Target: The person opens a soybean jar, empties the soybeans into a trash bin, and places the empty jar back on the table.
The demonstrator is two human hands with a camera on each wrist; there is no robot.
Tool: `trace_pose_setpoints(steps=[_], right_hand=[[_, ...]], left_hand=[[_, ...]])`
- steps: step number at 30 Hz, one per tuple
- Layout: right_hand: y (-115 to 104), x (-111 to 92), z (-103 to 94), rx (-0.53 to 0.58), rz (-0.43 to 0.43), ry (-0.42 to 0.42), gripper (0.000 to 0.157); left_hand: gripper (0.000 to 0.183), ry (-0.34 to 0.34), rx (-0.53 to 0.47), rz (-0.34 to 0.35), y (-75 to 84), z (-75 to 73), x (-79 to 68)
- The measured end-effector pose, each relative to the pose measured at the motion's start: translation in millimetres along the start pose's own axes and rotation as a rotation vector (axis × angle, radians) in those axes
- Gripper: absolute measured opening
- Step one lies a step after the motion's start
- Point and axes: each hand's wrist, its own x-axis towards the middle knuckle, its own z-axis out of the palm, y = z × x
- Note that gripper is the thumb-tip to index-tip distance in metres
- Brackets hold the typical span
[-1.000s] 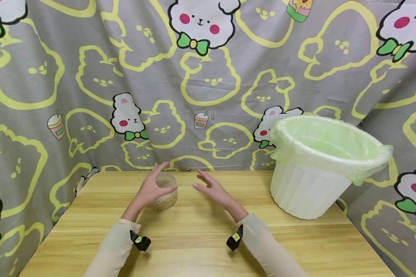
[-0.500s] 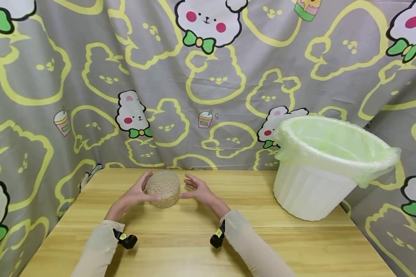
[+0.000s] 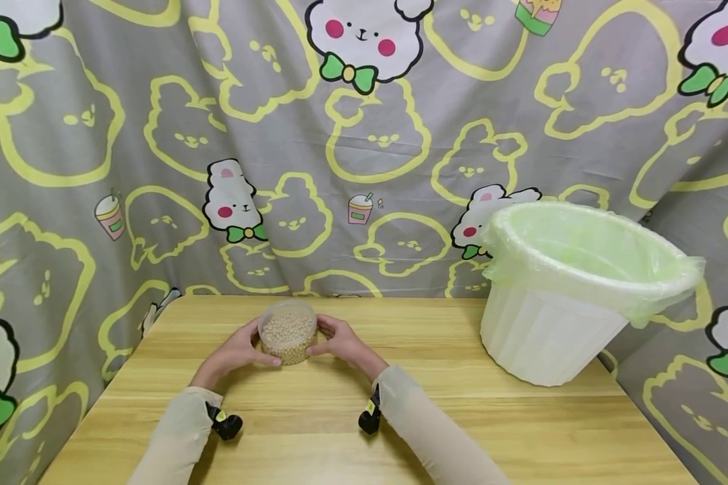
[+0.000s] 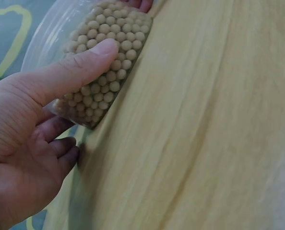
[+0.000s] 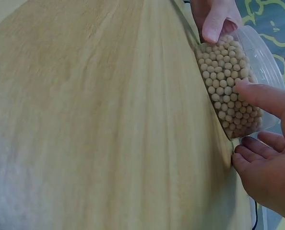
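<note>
Two-sided grip (half-curled, thumbs in front): my left hand and right hand hold the clear tub of beige balls between them on the wood table, neither nearer.

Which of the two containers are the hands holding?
The clear tub of beige balls; the larger white bin with the green liner stands untouched to the right.
</note>
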Motion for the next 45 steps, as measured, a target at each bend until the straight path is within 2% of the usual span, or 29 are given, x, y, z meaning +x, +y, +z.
trace_pose_setpoints(steps=[6, 11, 17, 21, 27, 35, 38, 45], right_hand=[[-2, 0, 1.3, -0.003, -0.014, 0.005, 0.075], [-3, -3, -0.7, -0.045, -0.044, 0.023, 0.075], [-7, -7, -12.3, -0.043, -0.087, 0.035, 0.074], [-15, -11, -24.2, -0.057, -0.138, 0.045, 0.075], [-33, -26, -45.3, -0.084, -0.182, 0.095, 0.077], [-64, -54, -74.8, -0.052, -0.257, 0.147, 0.079], [-73, -64, -87.3, -0.047, -0.313, 0.178, 0.08], [-90, -86, -114.9, -0.019, -0.37, 0.241, 0.082]], left_hand=[[0.111, 0.056, 0.031, -0.005, 0.2, 4.1, 3.1], [0.11, 0.086, 0.005, -0.014, 2.4, 10.4, 4.7], [0.107, 0.128, -0.022, -0.014, 7.5, 19.8, 10.4], [0.107, 0.182, -0.03, 0.0, 19.1, 27.3, 16.5], [0.11, 0.238, -0.063, 0.071, 49.9, 39.1, 25.3], [0.11, 0.289, -0.149, 0.195, 105.0, 59.7, 42.0], [0.109, 0.283, -0.168, 0.243, 125.0, 68.9, 48.7], [0.109, 0.224, -0.225, 0.271, 161.9, 90.2, 62.8]])
